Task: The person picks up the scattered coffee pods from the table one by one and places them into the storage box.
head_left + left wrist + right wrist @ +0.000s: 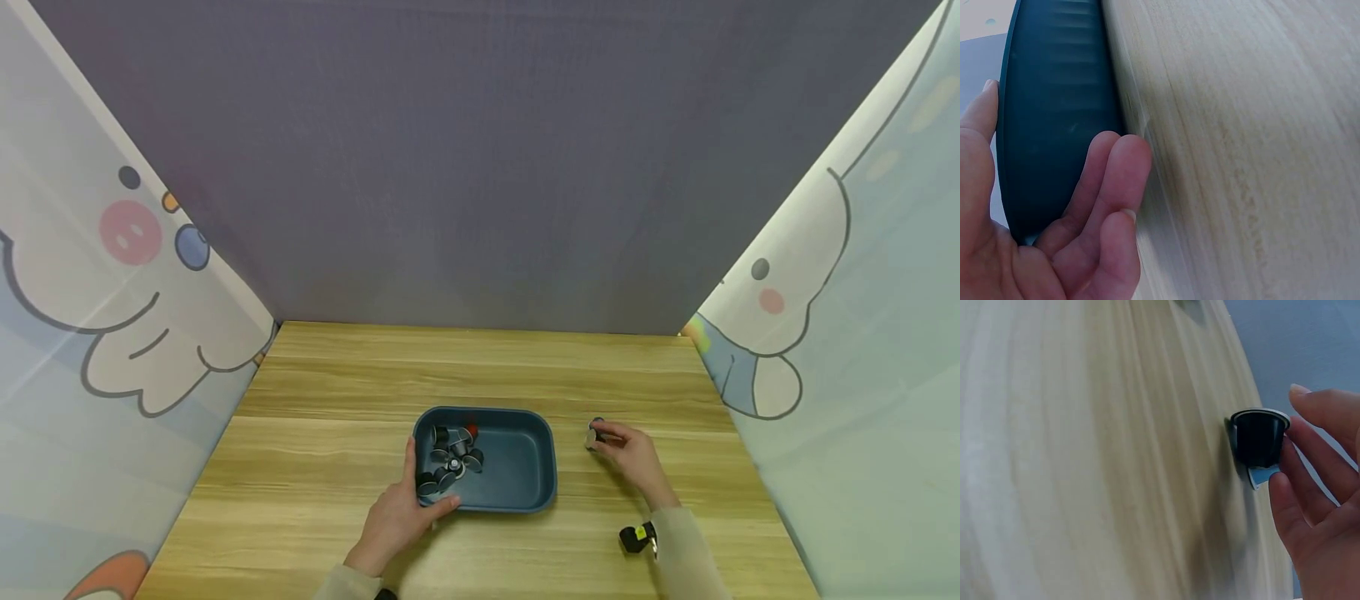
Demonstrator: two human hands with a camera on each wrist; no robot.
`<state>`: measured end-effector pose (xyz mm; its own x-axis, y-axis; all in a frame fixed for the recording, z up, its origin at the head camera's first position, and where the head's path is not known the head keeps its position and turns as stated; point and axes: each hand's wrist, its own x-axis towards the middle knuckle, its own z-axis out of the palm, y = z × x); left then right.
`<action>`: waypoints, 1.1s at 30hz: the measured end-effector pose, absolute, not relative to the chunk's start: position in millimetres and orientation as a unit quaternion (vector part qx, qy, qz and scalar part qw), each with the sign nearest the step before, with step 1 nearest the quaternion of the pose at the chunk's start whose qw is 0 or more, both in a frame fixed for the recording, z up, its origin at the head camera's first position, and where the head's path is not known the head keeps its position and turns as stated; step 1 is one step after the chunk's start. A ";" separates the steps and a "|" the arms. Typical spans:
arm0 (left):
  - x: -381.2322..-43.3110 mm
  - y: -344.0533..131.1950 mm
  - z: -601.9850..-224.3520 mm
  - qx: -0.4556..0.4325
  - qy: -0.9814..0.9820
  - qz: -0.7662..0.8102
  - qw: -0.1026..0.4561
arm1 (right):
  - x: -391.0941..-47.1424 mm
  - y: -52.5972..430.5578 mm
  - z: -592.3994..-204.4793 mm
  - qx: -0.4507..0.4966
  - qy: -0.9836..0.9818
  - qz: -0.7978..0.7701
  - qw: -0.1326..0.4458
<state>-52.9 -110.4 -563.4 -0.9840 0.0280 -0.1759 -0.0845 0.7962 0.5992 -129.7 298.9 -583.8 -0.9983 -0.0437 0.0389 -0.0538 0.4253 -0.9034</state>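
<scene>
My left hand (397, 517) holds the near left corner of a dark blue plastic tray (517, 507). Its thumb lies along the near rim and another finger along the left side; in the left wrist view, curled fingers (1125, 165) rest against the tray wall (1054, 125). Several coffee capsules (459, 448), mostly dark plus a red one, are heaped in the tray's left half. Right of the tray, my right hand (633, 458) pinches a black coffee capsule (1260, 440) with a pale rim at its fingertips. A blue item (1263, 476) shows just behind that capsule, partly hidden.
The wooden table (330, 375) runs back to a grey panel (480, 208). Printed cartoon curtains (90, 275) flank both sides. A small black device with a yellow mark (636, 537) sits at the right sleeve.
</scene>
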 end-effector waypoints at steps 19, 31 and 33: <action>-52.8 -109.8 -562.5 -0.017 0.944 0.321 0.081 | -125.7 297.6 -593.9 0.013 -0.888 0.460 -0.005; -52.1 -110.0 -560.2 -0.015 0.944 0.319 0.077 | -122.6 298.6 -588.3 -0.005 -0.883 0.470 -0.008; -52.1 -110.1 -560.4 -0.016 0.944 0.319 0.077 | -122.3 299.2 -585.8 -0.008 -0.883 0.468 -0.008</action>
<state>-52.1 -110.1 -560.4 -0.9875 0.0182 -0.1567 -0.0806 0.7959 0.6000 -122.3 299.2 -585.8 -0.9997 0.0067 -0.0218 0.0218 0.5609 -0.8276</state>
